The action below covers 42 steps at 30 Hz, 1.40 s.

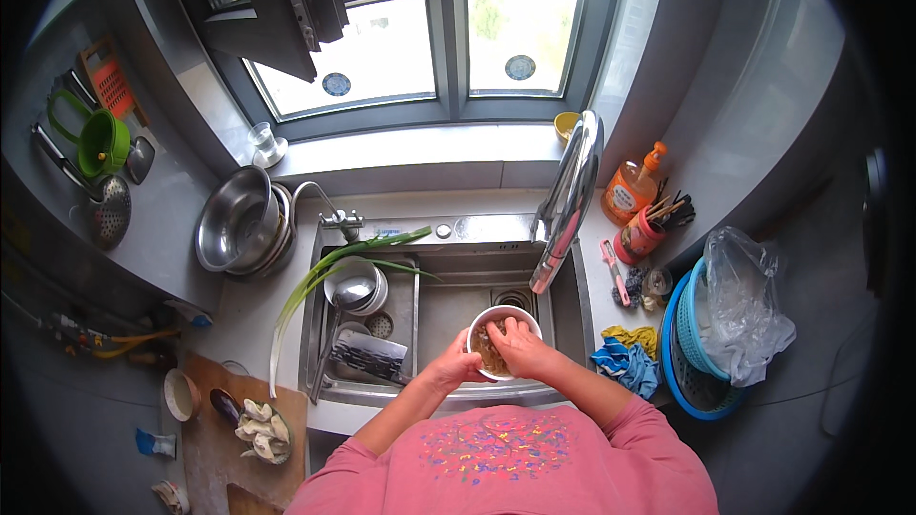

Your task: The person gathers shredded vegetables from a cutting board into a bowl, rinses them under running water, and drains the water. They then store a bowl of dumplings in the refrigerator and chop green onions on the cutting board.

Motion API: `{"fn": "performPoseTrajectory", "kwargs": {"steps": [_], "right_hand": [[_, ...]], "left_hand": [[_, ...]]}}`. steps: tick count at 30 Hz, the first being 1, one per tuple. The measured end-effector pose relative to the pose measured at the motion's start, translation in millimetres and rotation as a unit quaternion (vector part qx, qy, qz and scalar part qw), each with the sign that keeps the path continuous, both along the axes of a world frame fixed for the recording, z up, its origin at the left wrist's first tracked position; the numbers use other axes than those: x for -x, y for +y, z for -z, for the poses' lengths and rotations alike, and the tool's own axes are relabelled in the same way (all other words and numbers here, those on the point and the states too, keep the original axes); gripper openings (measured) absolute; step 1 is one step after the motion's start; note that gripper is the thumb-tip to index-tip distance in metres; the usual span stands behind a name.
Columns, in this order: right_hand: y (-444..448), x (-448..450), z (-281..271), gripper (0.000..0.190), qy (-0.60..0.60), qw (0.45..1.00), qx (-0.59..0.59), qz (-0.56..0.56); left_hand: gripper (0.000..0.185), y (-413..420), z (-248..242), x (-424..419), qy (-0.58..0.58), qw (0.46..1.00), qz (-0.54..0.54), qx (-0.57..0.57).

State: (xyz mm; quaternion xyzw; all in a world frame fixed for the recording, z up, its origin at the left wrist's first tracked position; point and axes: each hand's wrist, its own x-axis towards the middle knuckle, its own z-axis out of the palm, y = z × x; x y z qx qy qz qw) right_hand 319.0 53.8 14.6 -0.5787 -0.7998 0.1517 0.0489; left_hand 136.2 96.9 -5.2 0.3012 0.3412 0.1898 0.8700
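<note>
My left hand (458,361) grips a white bowl (503,310) by its left side, over the front of the stainless steel sink (447,297). Brown, wet-looking food (486,350) fills much of the bowl; its exact kind is unclear. Into it reach the fingers of my right hand (521,347), their tips partly hidden, so a hold on any piece cannot be made out. Beyond the bowl, the pull-down head of the chrome faucet (554,265) hangs above the sink, with the drain (511,300) below.
Left in the sink are stacked bowls (379,293), a ladle (354,292) and a cleaver (368,354). Scallions (308,282) lie across its rim. A cutting board (215,436) bears an eggplant (227,404) and a bowl of pale pieces (265,433). Rags (630,365) and plastic baskets (698,343) sit right.
</note>
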Motion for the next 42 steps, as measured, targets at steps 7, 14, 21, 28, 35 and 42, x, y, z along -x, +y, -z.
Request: {"fn": "performPoseTrajectory", "kwargs": {"steps": [7, 14, 21, 28, 35, 42], "right_hand": [[12, 4, -24, 0.033, 0.115, 0.992, 0.047, -0.011], [11, 14, -29, 0.019, 0.003, 0.996, 0.032, -0.084], [9, -5, -51, 0.029, 0.004, 0.989, 0.014, -0.144], [3, -3, -22, 0.044, 0.005, 0.998, 0.044, -0.04], [8, -7, -19, 0.025, 0.097, 0.994, 0.034, -0.035], [7, 5, -12, 0.016, 0.056, 0.989, -0.069, -0.122]], "left_hand": [[0.076, 0, 0, 3, -0.011, 1.0, 0.006, -0.013], [0.082, 1, 12, -5, -0.055, 0.998, 0.006, -0.007], [0.076, 2, 10, 0, -0.035, 0.999, 0.019, -0.023], [0.079, 0, -4, -3, -0.016, 1.0, 0.024, 0.001], [0.078, -2, -2, 3, -0.014, 0.999, 0.038, 0.008], [0.074, 1, -7, -2, -0.024, 0.999, 0.047, 0.005]]}}
